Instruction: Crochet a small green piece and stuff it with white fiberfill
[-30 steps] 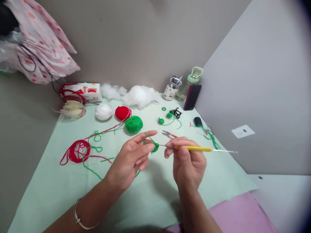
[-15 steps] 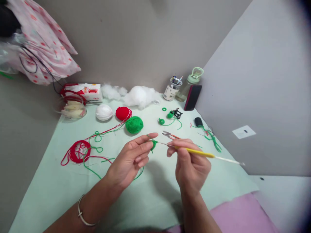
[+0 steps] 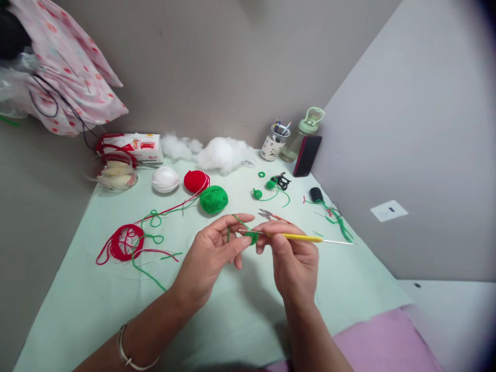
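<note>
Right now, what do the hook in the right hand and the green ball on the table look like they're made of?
The crochet hook looks like a thin, shiny metal shaft, probably steel, with a matte yellow sleeve, likely rubber or plastic, where the right hand pinches it. The green yarn ball looks like soft, matte wound fibre; acrylic or cotton, I cannot tell.

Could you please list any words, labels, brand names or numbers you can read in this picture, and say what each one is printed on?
No text can be read.
Red and white box by the wall: printing and a red car picture, too blurred to read.
White cup of pens: dark marks, too small to read.
White plate on the right wall: a dark mark, no legible lettering.
Yellow-handled crochet hook in the right hand: no size number visible.
</note>
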Demonstrator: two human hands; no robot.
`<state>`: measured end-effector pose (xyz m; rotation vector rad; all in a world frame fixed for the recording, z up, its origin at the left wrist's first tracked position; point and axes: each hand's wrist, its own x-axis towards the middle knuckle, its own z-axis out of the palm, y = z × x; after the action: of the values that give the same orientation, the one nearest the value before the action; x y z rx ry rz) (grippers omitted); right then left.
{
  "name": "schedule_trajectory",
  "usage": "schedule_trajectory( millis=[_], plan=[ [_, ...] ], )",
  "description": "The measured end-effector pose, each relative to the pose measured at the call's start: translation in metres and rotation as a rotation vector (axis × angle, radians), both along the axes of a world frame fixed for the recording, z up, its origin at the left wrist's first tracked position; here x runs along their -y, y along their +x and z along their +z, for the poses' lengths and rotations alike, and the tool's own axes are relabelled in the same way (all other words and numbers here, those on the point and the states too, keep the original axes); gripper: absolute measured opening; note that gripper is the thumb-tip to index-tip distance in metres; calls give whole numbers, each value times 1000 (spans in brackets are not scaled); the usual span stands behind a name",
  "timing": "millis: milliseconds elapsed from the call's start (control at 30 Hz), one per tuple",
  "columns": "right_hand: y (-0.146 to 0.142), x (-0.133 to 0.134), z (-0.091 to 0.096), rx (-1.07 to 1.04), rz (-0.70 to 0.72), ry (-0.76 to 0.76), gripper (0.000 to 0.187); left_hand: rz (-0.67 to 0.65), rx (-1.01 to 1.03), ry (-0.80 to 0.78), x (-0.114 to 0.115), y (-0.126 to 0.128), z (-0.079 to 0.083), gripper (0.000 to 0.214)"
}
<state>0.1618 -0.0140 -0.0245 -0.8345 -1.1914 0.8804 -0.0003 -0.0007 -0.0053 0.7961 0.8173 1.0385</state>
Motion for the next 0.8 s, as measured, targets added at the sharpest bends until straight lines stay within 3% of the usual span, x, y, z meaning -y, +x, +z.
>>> schedule_trajectory(
  millis=[267,433,667,800],
  plan=[
    [-4,-3,9,-123,51,-39,21,-60,71,-37,-2,-3,4,23],
    [-2,1,8,-124,56,19,21,-41,-16,28,-1,-4,2,24],
    [2,11,1,334,-126,310,27,82,-218,170,5,-1,3,25],
    [5,14,-8,732,-309,452,37,62,-77,61,8,4,4,38]
  ],
)
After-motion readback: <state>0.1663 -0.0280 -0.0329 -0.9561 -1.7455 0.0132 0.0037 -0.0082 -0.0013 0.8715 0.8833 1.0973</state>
